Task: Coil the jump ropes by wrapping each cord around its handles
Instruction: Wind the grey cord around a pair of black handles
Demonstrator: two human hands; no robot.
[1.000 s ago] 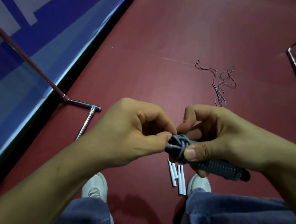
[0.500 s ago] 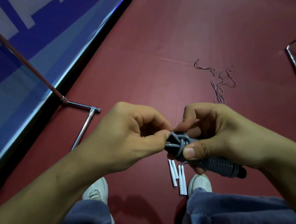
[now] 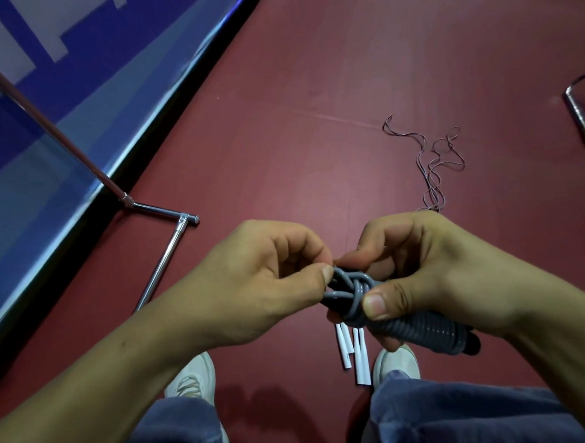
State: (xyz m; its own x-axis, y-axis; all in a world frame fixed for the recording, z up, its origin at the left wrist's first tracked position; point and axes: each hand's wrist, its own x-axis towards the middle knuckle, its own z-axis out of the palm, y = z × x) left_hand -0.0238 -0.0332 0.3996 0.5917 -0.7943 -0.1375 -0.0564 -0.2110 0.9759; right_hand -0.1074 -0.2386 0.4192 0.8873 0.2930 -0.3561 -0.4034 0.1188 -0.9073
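Nearest, a pair of white paper-like strips [image 3: 361,367] lies on the dark red floor [image 3: 314,151] between the person's white shoes [image 3: 194,378].

Above them, held in the air between both hands, is the grey plastic jump-rope cord [image 3: 346,291], wound in close turns round the dark handles [image 3: 471,345].

The right hand [image 3: 434,271] curls round the bundle, its thumb pressed on the last turns. The left hand [image 3: 264,284] pinches the crossed cord at the bundle's left end between thumb and bent fingers.

Judgement: the bundle is light. The cord looks smooth and springy and is likely to unwind if released, so hold it over the turns themselves.

Hidden: the cord's free end sits under the left fingers. The number of handles cannot be told, since only a black tip shows.

Farther off, a thin loose reddish string [image 3: 431,165] lies tangled, nature uncertain. A dark object [image 3: 582,107] is cut off at the floor's right edge.
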